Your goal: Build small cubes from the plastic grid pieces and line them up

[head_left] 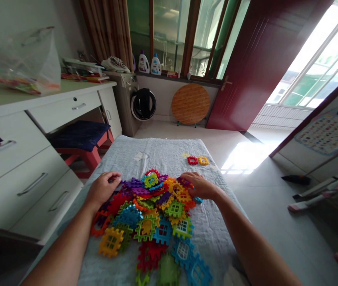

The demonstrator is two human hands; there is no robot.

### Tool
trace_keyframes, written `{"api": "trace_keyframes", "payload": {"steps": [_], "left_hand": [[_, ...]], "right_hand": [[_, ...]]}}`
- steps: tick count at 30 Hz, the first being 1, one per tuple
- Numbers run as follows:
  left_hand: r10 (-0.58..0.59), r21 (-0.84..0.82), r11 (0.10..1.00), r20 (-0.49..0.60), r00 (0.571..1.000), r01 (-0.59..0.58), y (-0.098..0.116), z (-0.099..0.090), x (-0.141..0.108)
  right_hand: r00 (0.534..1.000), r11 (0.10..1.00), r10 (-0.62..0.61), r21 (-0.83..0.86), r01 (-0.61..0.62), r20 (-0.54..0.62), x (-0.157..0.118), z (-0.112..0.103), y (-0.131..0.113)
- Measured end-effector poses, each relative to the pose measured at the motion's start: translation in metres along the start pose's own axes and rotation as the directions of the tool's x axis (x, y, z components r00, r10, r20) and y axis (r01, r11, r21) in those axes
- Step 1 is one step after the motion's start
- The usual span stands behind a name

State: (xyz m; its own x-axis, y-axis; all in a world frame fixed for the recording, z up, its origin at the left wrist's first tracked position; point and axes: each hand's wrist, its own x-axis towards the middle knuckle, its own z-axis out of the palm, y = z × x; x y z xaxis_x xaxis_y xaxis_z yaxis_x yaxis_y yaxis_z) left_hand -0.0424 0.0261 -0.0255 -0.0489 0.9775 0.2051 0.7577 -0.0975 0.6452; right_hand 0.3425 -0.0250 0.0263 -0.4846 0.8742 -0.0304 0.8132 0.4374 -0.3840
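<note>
A heap of colourful plastic interlocking blocks (147,227), square with notched edges and window-like centres, spreads over the near half of the cloth-covered table (157,153). My left hand (103,188) rests at the heap's left edge beside purple and red blocks, its fingers loosely bent and apart from the thumb. On the right edge of the heap lies my right hand (198,185), fingers stretched over dark purple and orange blocks. Its fingertips are partly hidden. Away from the heap, a red block (192,160) and a yellow block (202,161) sit side by side near the far right corner.
To the left stand a white desk (64,109) with a plastic bag (26,59) on top and a red stool (93,157) with a dark cushion. Beyond are a washing machine (127,105), a round wooden tabletop (190,104) and a dark red door (255,63).
</note>
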Motion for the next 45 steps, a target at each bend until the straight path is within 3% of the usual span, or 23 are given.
{"api": "trace_keyframes", "payload": {"steps": [6, 12, 16, 25, 31, 34, 38, 41, 45], "left_hand": [[-0.004, 0.019, 1.000, 0.004, 1.000, 0.004, 0.001, 0.000, 0.000], [-0.010, 0.038, 0.999, 0.010, 1.000, 0.010, 0.001, 0.000, 0.000], [0.001, 0.047, 0.999, 0.002, 1.000, -0.001, 0.002, -0.001, 0.000], [0.006, 0.025, 1.000, -0.011, 1.000, -0.006, 0.000, 0.001, -0.001], [-0.003, 0.025, 1.000, -0.016, 1.000, 0.003, 0.003, -0.001, -0.002], [-0.006, 0.018, 1.000, -0.014, 1.000, 0.006, 0.006, -0.002, -0.003], [-0.001, 0.019, 1.000, -0.023, 1.000, 0.002, 0.005, -0.001, -0.003], [0.012, 0.009, 1.000, -0.023, 1.000, -0.012, 0.002, 0.000, -0.001], [0.014, -0.001, 1.000, -0.013, 1.000, -0.014, -0.002, 0.002, 0.000]], "right_hand": [[0.974, 0.981, 0.073, 0.193, -0.032, -0.213, -0.005, 0.007, -0.003], [0.861, 0.835, 0.296, 0.550, -0.023, -0.413, -0.009, 0.014, 0.019], [0.882, 0.788, 0.309, 0.615, -0.028, -0.356, -0.009, 0.021, 0.022], [0.951, 0.572, 0.280, 0.819, -0.052, -0.135, -0.008, 0.022, 0.006], [0.965, 0.488, 0.233, 0.873, -0.010, -0.119, -0.010, 0.018, -0.005], [0.954, 0.534, 0.265, 0.845, -0.024, -0.140, -0.009, 0.021, -0.003], [0.907, 0.754, 0.321, 0.653, -0.069, -0.274, -0.007, 0.024, 0.006], [0.888, 0.913, 0.264, 0.395, -0.104, -0.377, -0.008, 0.022, 0.008], [0.917, 0.979, 0.154, 0.184, -0.091, -0.369, -0.011, 0.022, 0.005]]}}
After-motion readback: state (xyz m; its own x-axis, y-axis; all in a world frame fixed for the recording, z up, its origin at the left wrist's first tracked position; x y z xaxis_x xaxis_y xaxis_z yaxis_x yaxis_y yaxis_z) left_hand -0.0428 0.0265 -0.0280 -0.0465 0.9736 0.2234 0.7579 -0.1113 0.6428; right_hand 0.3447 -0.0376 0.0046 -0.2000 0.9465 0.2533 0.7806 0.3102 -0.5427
